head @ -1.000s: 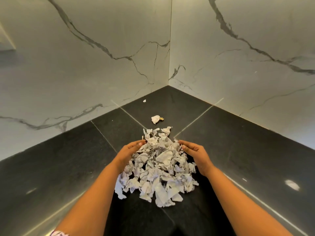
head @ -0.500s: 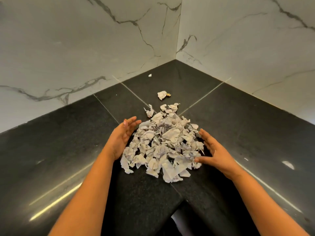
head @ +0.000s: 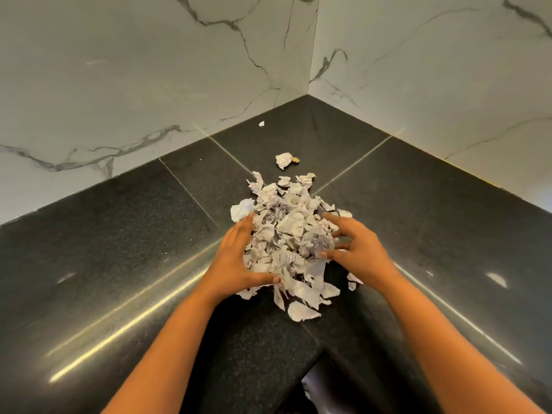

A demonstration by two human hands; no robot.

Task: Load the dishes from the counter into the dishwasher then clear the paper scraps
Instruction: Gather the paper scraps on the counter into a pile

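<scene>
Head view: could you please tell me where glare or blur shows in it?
Head view: long glare streaks cross the black counter at lower left, with a smaller bright patch beyond the right forearm; in the same head view the right hand has motion-smeared fingers, while the paper scraps look fairly sharp.

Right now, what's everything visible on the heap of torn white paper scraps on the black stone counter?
The heap of torn white paper scraps is a loose mound of crumpled, ragged pieces, some with fine dark print. It lies on the black stone counter near the corner, flatter bits trailing off its near edge. The left hand presses its left side; the right hand curls bent fingers into its right side.
</scene>
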